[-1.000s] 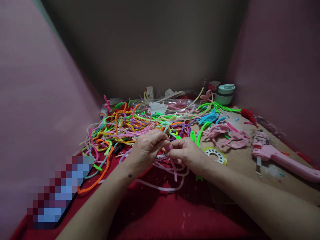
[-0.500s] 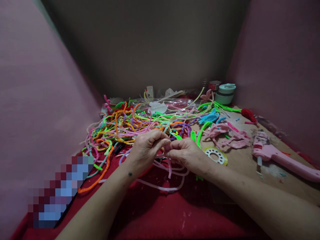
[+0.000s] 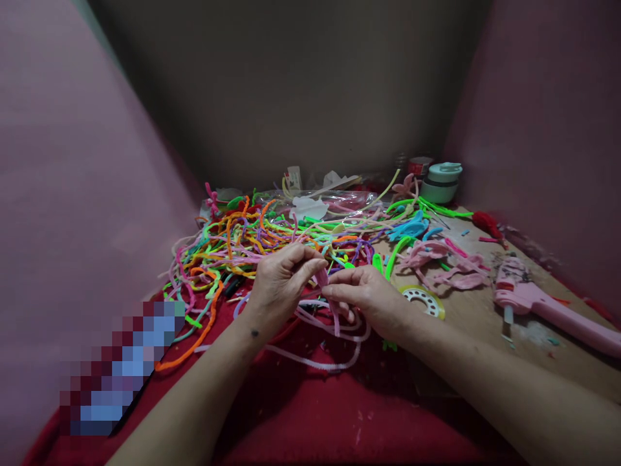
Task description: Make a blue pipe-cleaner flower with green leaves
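Note:
My left hand (image 3: 281, 281) and my right hand (image 3: 366, 296) meet in front of me, fingertips pinched together on a pink pipe cleaner (image 3: 324, 279). Its free end hangs down below my right fingers over the red cloth (image 3: 310, 408). More pale pink pipe cleaners (image 3: 334, 349) loop on the cloth just under my hands. Behind them lies a tangled pile of coloured pipe cleaners (image 3: 252, 243) in orange, green, purple and pink.
A pink glue gun (image 3: 543, 304) lies on the wooden board at right, a tape roll (image 3: 423, 299) beside my right wrist. Pink bent shapes (image 3: 446, 265), a blue piece (image 3: 410, 228), a lidded jar (image 3: 440, 181) and plastic bags (image 3: 315, 204) sit further back. Pink walls close in both sides.
My left fingers have lifted a little and now pinch the pink pipe cleaner from above; the right hand has barely shifted. The view has moved slightly.

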Demonstrator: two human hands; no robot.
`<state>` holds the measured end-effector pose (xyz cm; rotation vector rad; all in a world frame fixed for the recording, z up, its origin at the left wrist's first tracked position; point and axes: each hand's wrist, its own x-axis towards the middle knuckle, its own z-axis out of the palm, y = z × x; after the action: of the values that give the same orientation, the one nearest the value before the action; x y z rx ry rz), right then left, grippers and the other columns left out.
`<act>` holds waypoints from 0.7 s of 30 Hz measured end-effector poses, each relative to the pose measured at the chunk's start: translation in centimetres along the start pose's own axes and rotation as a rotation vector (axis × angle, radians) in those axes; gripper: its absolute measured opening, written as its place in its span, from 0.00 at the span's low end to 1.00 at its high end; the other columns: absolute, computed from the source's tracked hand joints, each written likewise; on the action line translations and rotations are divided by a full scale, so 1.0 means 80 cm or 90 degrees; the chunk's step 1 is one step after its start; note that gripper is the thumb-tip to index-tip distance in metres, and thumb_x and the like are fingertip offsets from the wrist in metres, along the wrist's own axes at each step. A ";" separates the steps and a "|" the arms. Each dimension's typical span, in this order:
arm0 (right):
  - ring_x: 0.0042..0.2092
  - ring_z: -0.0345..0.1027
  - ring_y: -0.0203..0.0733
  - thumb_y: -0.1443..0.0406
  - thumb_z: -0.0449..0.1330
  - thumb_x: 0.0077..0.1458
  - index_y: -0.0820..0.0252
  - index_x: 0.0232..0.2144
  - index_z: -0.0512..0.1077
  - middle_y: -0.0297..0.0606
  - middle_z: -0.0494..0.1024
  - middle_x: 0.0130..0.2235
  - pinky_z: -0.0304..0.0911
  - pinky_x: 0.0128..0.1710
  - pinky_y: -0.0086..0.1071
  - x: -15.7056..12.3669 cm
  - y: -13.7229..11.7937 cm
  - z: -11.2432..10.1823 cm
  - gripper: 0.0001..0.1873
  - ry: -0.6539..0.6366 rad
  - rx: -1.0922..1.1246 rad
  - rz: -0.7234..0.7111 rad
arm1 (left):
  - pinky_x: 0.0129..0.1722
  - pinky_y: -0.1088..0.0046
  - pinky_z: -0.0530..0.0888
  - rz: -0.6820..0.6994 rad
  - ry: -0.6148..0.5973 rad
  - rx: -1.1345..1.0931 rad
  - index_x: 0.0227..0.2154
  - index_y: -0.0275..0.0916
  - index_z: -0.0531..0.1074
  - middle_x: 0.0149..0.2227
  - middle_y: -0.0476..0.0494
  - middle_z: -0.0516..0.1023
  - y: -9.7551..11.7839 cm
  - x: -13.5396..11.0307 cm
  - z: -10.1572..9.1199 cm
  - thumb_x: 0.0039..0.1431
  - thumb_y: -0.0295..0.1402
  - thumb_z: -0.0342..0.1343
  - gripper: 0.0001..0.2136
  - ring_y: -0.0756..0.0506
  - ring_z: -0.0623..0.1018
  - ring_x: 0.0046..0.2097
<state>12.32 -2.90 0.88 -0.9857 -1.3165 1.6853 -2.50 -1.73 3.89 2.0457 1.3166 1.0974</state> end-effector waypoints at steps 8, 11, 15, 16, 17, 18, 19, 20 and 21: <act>0.15 0.48 0.27 0.66 0.56 0.45 0.62 0.13 0.64 0.26 0.60 0.11 0.42 0.16 0.25 0.002 0.001 -0.001 0.12 0.025 -0.004 -0.023 | 0.26 0.78 0.67 -0.127 -0.149 -0.162 0.26 0.35 0.72 0.23 0.52 0.70 0.009 0.005 -0.003 0.49 0.30 0.56 0.04 0.53 0.69 0.25; 0.15 0.48 0.27 0.66 0.57 0.44 0.62 0.14 0.64 0.25 0.60 0.11 0.42 0.16 0.25 0.001 0.001 -0.001 0.11 0.029 0.004 -0.023 | 0.24 0.79 0.64 -0.173 -0.192 -0.201 0.23 0.34 0.71 0.21 0.53 0.68 0.008 0.006 -0.004 0.47 0.30 0.57 0.04 0.54 0.66 0.23; 0.14 0.47 0.26 0.67 0.56 0.43 0.62 0.13 0.64 0.25 0.60 0.11 0.41 0.15 0.25 -0.001 0.000 0.000 0.11 0.036 -0.006 -0.015 | 0.24 0.79 0.63 -0.183 -0.183 -0.215 0.21 0.34 0.70 0.20 0.53 0.67 0.005 0.005 -0.001 0.47 0.31 0.58 0.05 0.55 0.65 0.23; 0.14 0.47 0.26 0.68 0.55 0.43 0.62 0.13 0.64 0.25 0.59 0.11 0.41 0.15 0.25 -0.001 -0.001 0.001 0.11 0.040 -0.015 -0.012 | 0.24 0.79 0.63 -0.181 -0.179 -0.214 0.20 0.34 0.70 0.20 0.53 0.68 0.005 0.005 0.000 0.46 0.31 0.58 0.05 0.55 0.65 0.24; 0.14 0.47 0.26 0.68 0.55 0.43 0.62 0.12 0.64 0.25 0.59 0.11 0.41 0.15 0.26 -0.002 -0.001 0.001 0.11 0.047 -0.022 -0.011 | 0.25 0.79 0.63 -0.184 -0.177 -0.214 0.20 0.34 0.70 0.20 0.53 0.68 0.006 0.005 0.001 0.46 0.31 0.58 0.06 0.55 0.65 0.24; 0.14 0.47 0.27 0.68 0.55 0.43 0.62 0.12 0.64 0.26 0.59 0.11 0.41 0.15 0.26 -0.002 -0.001 0.002 0.11 0.053 -0.027 -0.013 | 0.25 0.79 0.63 -0.189 -0.172 -0.214 0.20 0.34 0.70 0.20 0.54 0.68 0.007 0.004 0.002 0.46 0.31 0.58 0.06 0.55 0.65 0.23; 0.14 0.47 0.27 0.69 0.54 0.43 0.62 0.12 0.64 0.26 0.59 0.10 0.41 0.15 0.26 -0.002 -0.001 0.001 0.11 0.060 -0.030 -0.016 | 0.24 0.79 0.64 -0.196 -0.163 -0.216 0.20 0.34 0.71 0.20 0.54 0.68 0.008 0.004 0.002 0.45 0.31 0.58 0.05 0.55 0.65 0.23; 0.14 0.48 0.27 0.69 0.54 0.43 0.62 0.12 0.64 0.26 0.59 0.10 0.42 0.15 0.26 -0.002 -0.001 0.001 0.11 0.065 -0.031 -0.020 | 0.24 0.79 0.64 -0.200 -0.150 -0.219 0.22 0.34 0.71 0.20 0.53 0.68 0.009 0.004 0.002 0.45 0.30 0.58 0.05 0.55 0.65 0.23; 0.14 0.48 0.28 0.69 0.54 0.43 0.62 0.12 0.64 0.26 0.59 0.10 0.42 0.15 0.26 -0.001 -0.001 0.001 0.11 0.069 -0.031 -0.025 | 0.25 0.79 0.65 -0.200 -0.132 -0.221 0.23 0.34 0.72 0.20 0.53 0.69 0.010 0.004 0.002 0.46 0.30 0.58 0.04 0.54 0.66 0.23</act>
<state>12.32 -3.01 0.99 -1.0580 -1.3032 1.5547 -1.84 -1.80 4.49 1.5891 1.1958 0.8751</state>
